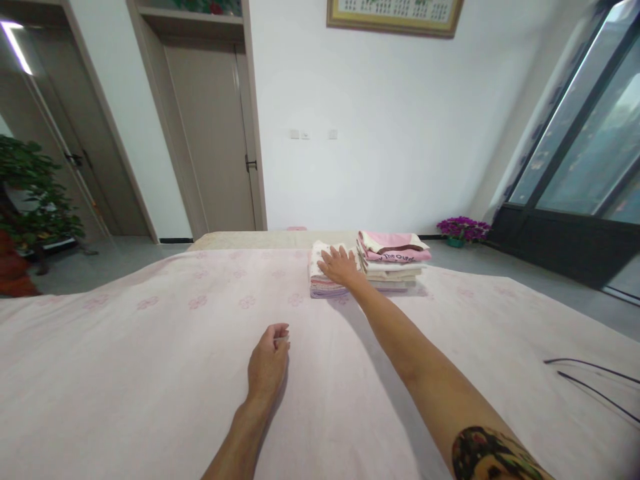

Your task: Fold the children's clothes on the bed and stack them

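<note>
My right hand (340,265) is stretched far forward and lies flat, fingers spread, on top of a small stack of folded cloths (323,283) with white, pink and lilac layers. Right beside it stands a taller stack of folded clothes (395,260) topped by a pink piece with dark lettering. My left hand (269,363) rests on the pale pink bedsheet (150,347) nearer to me, its fingers curled loosely inward with nothing visible in them.
The bed fills the lower view. Black cables (590,377) lie on the sheet at the right. Beyond the bed are two doors (215,133), a leafy plant (35,193) at left, purple flowers (463,229) on the floor and glass doors (585,147) at right.
</note>
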The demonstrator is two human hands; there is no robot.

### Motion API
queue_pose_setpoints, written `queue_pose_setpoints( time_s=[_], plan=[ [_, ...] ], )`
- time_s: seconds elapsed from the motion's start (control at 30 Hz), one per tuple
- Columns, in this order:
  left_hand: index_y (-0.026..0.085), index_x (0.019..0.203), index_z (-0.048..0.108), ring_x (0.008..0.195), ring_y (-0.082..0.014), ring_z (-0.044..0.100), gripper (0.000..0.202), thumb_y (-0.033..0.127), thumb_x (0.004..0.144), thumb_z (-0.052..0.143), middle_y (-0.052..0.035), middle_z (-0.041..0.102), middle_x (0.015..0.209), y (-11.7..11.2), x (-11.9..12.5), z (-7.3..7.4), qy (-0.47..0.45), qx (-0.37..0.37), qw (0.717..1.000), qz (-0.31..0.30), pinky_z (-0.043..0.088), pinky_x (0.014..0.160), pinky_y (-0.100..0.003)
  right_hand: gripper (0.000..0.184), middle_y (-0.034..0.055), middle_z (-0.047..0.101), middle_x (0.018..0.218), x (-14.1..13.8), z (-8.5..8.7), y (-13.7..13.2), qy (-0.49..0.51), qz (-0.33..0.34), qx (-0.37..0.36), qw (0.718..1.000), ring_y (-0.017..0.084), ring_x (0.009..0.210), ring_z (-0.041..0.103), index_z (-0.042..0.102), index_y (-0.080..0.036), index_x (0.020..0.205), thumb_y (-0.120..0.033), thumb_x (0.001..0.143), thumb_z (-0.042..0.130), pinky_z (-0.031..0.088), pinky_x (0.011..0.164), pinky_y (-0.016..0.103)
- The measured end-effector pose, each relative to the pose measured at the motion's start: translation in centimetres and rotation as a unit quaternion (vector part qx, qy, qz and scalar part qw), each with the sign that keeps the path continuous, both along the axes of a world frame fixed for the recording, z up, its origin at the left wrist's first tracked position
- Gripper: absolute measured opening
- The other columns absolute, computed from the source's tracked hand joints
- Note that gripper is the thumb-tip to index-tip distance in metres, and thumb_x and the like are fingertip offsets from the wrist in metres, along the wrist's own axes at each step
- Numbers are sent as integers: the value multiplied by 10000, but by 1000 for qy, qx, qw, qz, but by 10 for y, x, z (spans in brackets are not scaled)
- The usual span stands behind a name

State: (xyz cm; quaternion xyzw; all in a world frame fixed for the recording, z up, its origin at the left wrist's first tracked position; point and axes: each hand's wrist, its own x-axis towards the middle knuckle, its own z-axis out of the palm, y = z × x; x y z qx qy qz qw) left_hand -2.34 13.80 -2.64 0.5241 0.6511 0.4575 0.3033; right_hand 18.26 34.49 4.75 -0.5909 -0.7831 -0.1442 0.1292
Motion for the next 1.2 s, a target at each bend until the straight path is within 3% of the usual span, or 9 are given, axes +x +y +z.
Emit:
queue_pose_setpoints(
  time_s=[0.17, 0.37, 0.5, 0.6, 0.67, 0.73, 0.87, 1.03, 1.2],
  plan=[
    [240, 1058, 633, 962, -180, 661, 273, 224, 821, 499, -38, 721, 1069, 3, -1, -4, 20, 5, 1000, -10, 451, 857, -297, 607, 66, 280, 1607, 3, -14, 3, -15, 0, -67, 998, 379, 1471, 152, 343, -329, 1520, -576, 975, 246, 101, 1122, 640],
    [242, 1034, 639, 947, -185, 659, 253, 243, 821, 504, -29, 724, 1045, 2, -3, -8, 23, 11, 1000, -17, 451, 830, -296, 601, 43, 278, 1609, 12, -1, 3, 7, 25, -112, 993, 353, 1471, 174, 347, -335, 1517, -584, 972, 309, 137, 1137, 623],
    [245, 1049, 635, 935, -180, 661, 267, 234, 821, 497, -28, 724, 1037, 3, -3, -9, 21, 20, 999, -21, 454, 834, -294, 500, 70, 374, 1559, 19, -2, -16, 105, 21, 10, 994, 280, 1442, 269, 492, -252, 1428, -449, 977, 400, 177, 1169, 522],
    [245, 1070, 631, 930, -178, 662, 279, 233, 832, 486, -29, 722, 1040, 3, -3, -9, 25, 19, 999, -18, 457, 842, -298, 446, 104, 483, 1468, 25, -21, -46, 224, 11, 145, 964, 220, 1369, 386, 541, -174, 1366, -281, 966, 375, 239, 1167, 419],
    [240, 1077, 628, 932, -179, 664, 278, 234, 838, 486, -34, 723, 1040, 2, -3, -9, 26, 17, 999, -20, 459, 847, -299, 455, 103, 519, 1426, 32, -40, -70, 280, -7, 181, 943, 218, 1340, 418, 550, -158, 1342, -227, 919, 397, 276, 1153, 390],
    [234, 1077, 628, 959, -182, 663, 273, 231, 842, 489, -39, 723, 1052, 0, -4, -9, 30, 22, 999, -25, 458, 866, -300, 499, 106, 530, 1411, 41, -60, -91, 302, -39, 149, 941, 214, 1331, 429, 525, -144, 1363, -207, 877, 428, 300, 1139, 354],
    [217, 1080, 629, 1032, -186, 648, 270, 225, 859, 475, -53, 710, 1118, -2, -5, -11, 56, 39, 997, -39, 450, 913, -304, 529, 145, 603, 1322, 57, -84, -116, 299, -148, -9, 943, 232, 1220, 541, 541, -91, 1358, -195, 853, 425, 387, 1051, 319],
    [206, 1120, 637, 1083, -188, 613, 323, 191, 851, 459, -61, 669, 1186, -12, -3, -11, 158, 47, 979, -120, 444, 954, -317, 449, 70, 689, 1204, 58, -84, -125, 261, -129, -54, 955, 226, 1135, 589, 625, -189, 1279, -248, 851, 505, 405, 981, 295],
    [226, 1292, 607, 1321, -239, 462, 419, 306, 903, 475, -86, 529, 1435, -37, -9, -5, 335, 82, 910, -231, 333, 1123, -401, 444, 98, 658, 1248, 50, -79, -131, 234, -132, -60, 961, 244, 1164, 551, 583, -187, 1315, -292, 893, 490, 371, 981, 329]
  ],
)
